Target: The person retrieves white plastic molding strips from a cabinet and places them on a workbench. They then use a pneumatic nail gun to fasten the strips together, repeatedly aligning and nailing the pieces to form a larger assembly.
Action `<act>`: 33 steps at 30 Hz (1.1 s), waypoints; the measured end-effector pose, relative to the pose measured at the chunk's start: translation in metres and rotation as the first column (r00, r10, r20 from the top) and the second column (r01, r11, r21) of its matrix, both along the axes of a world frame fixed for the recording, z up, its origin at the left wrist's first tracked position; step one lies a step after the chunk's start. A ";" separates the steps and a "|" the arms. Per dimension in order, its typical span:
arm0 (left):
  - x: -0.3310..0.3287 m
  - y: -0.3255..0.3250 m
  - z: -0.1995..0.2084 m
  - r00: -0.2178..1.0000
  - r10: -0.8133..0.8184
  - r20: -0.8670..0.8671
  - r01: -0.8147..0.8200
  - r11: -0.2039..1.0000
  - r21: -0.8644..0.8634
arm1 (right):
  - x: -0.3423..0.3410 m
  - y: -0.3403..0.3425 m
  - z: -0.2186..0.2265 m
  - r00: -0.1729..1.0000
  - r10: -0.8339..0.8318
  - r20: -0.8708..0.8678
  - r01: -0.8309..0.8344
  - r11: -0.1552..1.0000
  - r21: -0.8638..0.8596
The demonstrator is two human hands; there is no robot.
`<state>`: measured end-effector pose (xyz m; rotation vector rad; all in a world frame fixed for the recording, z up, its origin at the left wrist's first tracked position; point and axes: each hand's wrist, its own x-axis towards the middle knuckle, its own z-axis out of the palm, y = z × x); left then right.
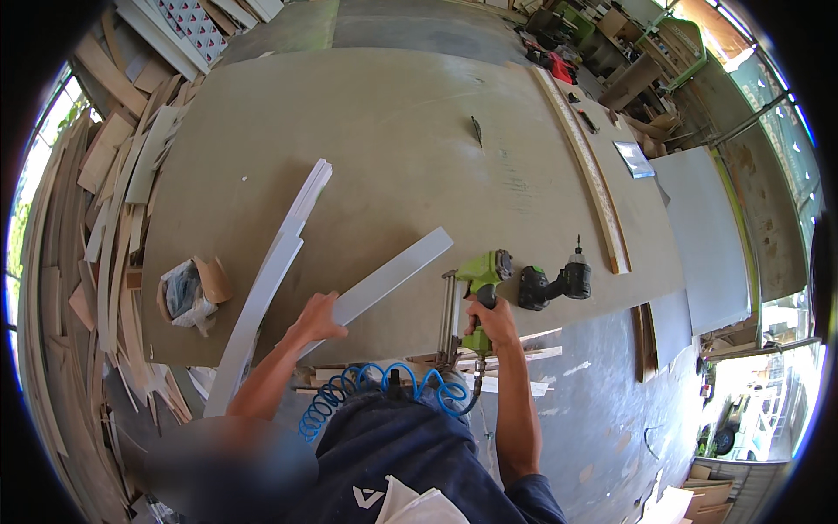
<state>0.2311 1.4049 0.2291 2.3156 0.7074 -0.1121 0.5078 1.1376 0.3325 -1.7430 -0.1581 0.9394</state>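
Note:
My left hand [318,320] is closed around the near part of a white board strip [393,272], which slants away to the right over the table. In my right hand [494,320] is a green and black pneumatic nail gun [482,269], gripped by its handle near the table's front edge. A coiled blue air hose [406,374] runs in front of my body toward the gun. Left of my left hand lie several long white strips [278,253], partly stacked, reaching past the table's near edge. A black cordless drill [559,279] rests just right of the nail gun, its bit pointing away.
The large brown tabletop [367,140] carries an open cardboard box [194,293] at left and a long narrow board [583,166] at right. A small dark tool [477,131] lies farther back. Stacked wood offcuts [113,244] line the left side. Pale sheets [703,236] stand at right.

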 end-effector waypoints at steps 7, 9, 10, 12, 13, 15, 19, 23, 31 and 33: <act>0.066 -0.013 -0.021 0.993 -0.022 0.117 0.016 0.998 0.054 | -0.014 0.047 0.019 0.982 0.185 0.028 -0.185 0.983 0.004; 0.072 -0.012 -0.020 0.994 -0.027 0.109 0.023 0.999 0.044 | -0.014 0.052 0.017 0.973 0.227 0.039 -0.226 0.974 -0.028; 0.073 -0.012 -0.019 0.993 -0.033 0.110 0.029 0.999 0.033 | -0.013 0.053 0.014 0.971 0.237 0.039 -0.236 0.971 -0.027; 0.073 -0.012 -0.017 0.994 -0.031 0.103 0.030 0.999 0.012 | -0.013 0.057 0.011 0.965 0.259 0.040 -0.259 0.966 -0.026; 0.073 -0.011 -0.015 0.995 -0.025 0.096 0.025 1.000 0.002 | -0.013 0.058 0.010 0.960 0.275 0.047 -0.274 0.961 -0.033; 0.072 -0.012 -0.012 0.995 -0.019 0.100 0.019 1.000 -0.004 | -0.015 0.063 0.008 0.949 0.309 0.063 -0.307 0.951 -0.046; 0.070 -0.013 -0.011 0.987 -0.018 0.159 0.016 1.000 0.013 | -0.016 0.062 0.007 0.942 0.329 0.062 -0.326 0.944 -0.053; 0.071 -0.012 -0.010 0.986 -0.021 0.164 0.023 1.000 -0.014 | -0.014 0.062 0.004 0.937 0.340 0.082 -0.334 0.940 -0.073; 0.071 -0.013 -0.012 0.989 -0.006 0.146 0.007 1.000 -0.008 | -0.012 0.064 0.005 0.921 0.380 0.091 -0.372 0.924 -0.088; 0.071 -0.013 -0.012 0.990 -0.006 0.141 0.008 1.000 -0.011 | -0.011 0.064 0.004 0.919 0.384 0.090 -0.375 0.921 -0.101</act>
